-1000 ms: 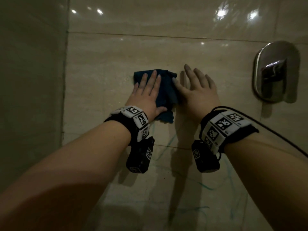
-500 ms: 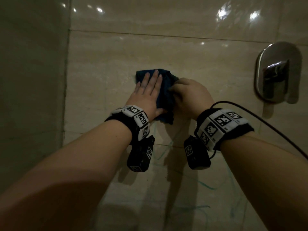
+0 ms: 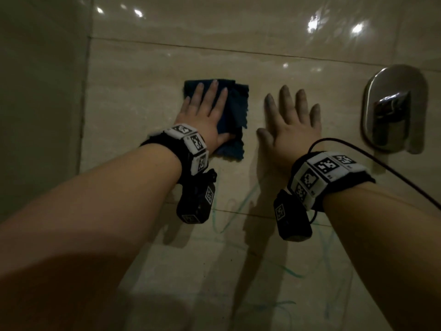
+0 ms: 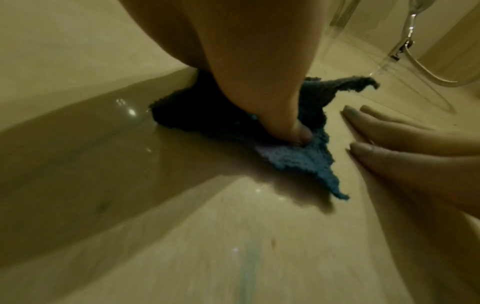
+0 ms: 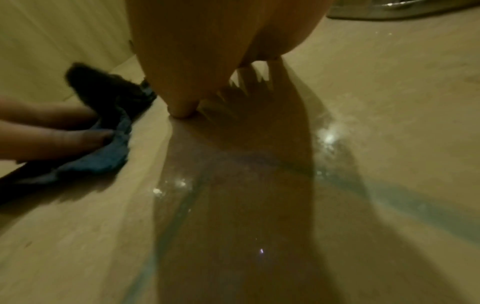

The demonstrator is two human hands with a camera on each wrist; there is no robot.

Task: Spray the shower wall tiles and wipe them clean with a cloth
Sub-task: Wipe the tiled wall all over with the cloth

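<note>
A dark blue cloth (image 3: 235, 108) lies flat against the beige wall tiles (image 3: 148, 96). My left hand (image 3: 205, 113) presses it to the wall with straight fingers, the thumb on its lower part. In the left wrist view the cloth (image 4: 293, 158) bunches under that thumb. My right hand (image 3: 291, 120) lies flat on the bare tile just right of the cloth, fingers spread, apart from it. In the right wrist view the cloth (image 5: 103, 160) shows at the left under the other hand's fingers. Green-blue marks (image 3: 238, 206) streak the tiles below my wrists. No spray bottle is in view.
A chrome shower mixer handle (image 3: 391, 108) juts from the wall at the right. A side wall (image 3: 40, 103) meets the tiled wall in a corner at the left. A shower hose (image 4: 428, 67) shows in the left wrist view. A black cable (image 3: 393, 173) runs from my right wristband.
My right hand pinched the cloth's right edge half a second ago; it has let go, moved right and flattened on the tile. The left hand with the cloth has stayed put.
</note>
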